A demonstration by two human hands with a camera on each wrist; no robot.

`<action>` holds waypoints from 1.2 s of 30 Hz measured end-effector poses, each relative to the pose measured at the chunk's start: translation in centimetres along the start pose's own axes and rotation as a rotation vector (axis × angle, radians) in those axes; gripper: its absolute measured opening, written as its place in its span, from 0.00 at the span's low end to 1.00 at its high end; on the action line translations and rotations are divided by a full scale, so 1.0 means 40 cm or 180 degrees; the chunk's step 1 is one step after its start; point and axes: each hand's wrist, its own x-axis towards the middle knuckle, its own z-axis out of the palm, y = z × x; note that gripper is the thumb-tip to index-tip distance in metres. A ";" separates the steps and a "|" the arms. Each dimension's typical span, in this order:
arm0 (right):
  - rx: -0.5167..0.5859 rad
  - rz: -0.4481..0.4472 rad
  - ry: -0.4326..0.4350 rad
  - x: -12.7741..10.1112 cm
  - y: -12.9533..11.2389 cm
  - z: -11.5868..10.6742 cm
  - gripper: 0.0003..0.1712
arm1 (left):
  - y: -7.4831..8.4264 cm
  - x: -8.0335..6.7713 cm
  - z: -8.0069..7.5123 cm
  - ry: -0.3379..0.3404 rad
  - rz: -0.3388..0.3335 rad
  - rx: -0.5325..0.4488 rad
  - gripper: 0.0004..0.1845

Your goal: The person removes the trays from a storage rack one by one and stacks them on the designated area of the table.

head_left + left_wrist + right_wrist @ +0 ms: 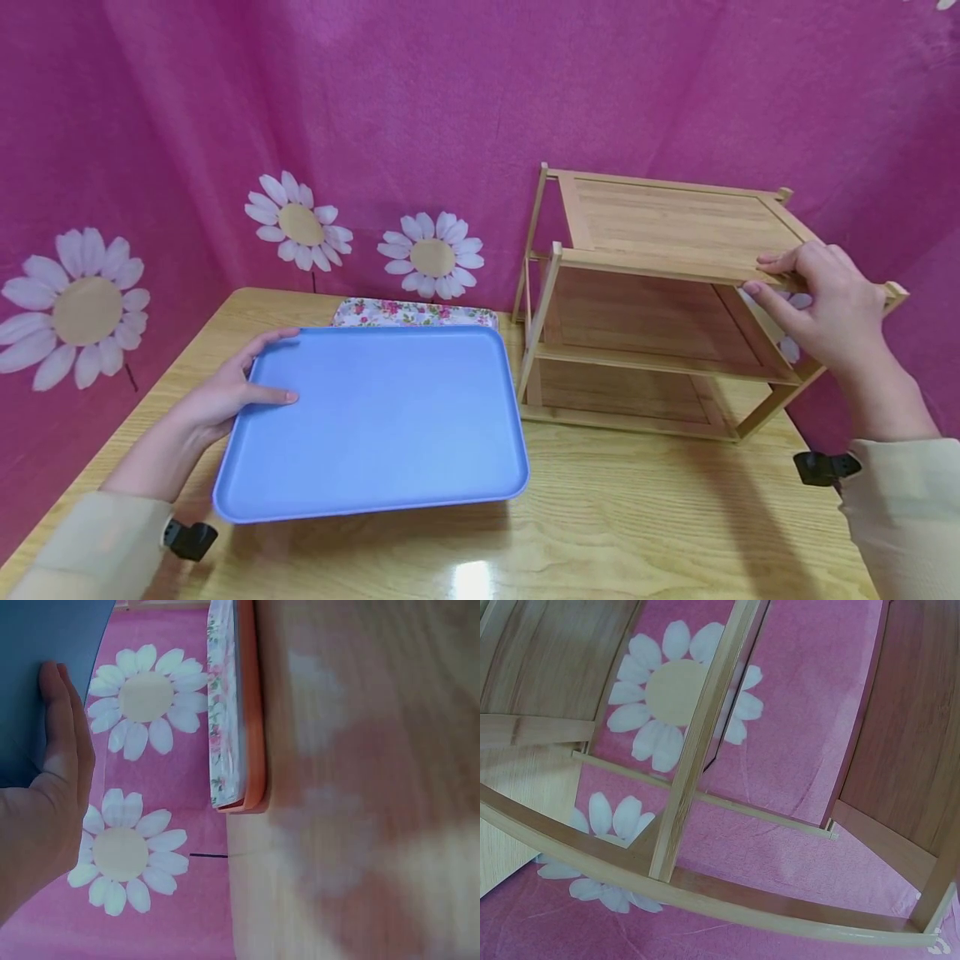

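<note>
My left hand grips a blue rectangular tray by its left side, thumb lying over the top face. The tray is held over the table, its shadow falling below the front edge. In the left wrist view, fingers spread against the tray's dark-looking surface. At the right, my right hand pinches the front rail of a wooden three-tier rack near its right end, thumb below and fingers above. The right wrist view shows the rack's side bars, with that hand out of frame.
Behind the tray, a floral-patterned piece sits by the curtain, in an orange tray. The wooden table carries the rack. A pink curtain with white daisies closes off the back and left.
</note>
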 end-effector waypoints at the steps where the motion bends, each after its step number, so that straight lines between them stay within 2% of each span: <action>1: 0.0005 0.0004 0.0004 0.000 0.000 0.001 0.20 | 0.003 0.006 -0.002 0.0013 0.0011 -0.0006 0.47; 5: 0.0036 -0.0027 0.0042 0.001 0.001 0.003 0.20 | 0.013 0.034 -0.014 0.0080 0.0032 -0.0049 0.47; 14: 0.0010 -0.0010 0.0045 0.000 -0.002 -0.001 0.16 | 0.023 0.106 -0.023 0.0230 -0.0096 -0.0200 0.49; 17: 0.0021 -0.0031 0.0040 0.001 -0.003 -0.002 0.18 | 0.020 0.130 -0.026 0.0260 -0.0137 -0.0212 0.50; 21: 0.0083 -0.0097 0.0051 0.001 -0.002 0.000 0.21 | 0.009 0.163 -0.032 0.0347 -0.0195 -0.0232 0.52; 28: 0.0120 -0.0108 0.0067 0.000 -0.002 -0.002 0.22 | -0.019 0.223 -0.029 0.0486 -0.0275 -0.0312 0.53; 31: 0.0112 -0.0104 0.0059 0.000 -0.003 -0.003 0.21 | -0.029 0.243 -0.026 0.0472 -0.0330 -0.0253 0.54; 36: 0.0120 -0.0120 0.0057 0.001 -0.003 -0.001 0.18 | -0.048 0.262 -0.025 0.0366 -0.0569 -0.0148 0.55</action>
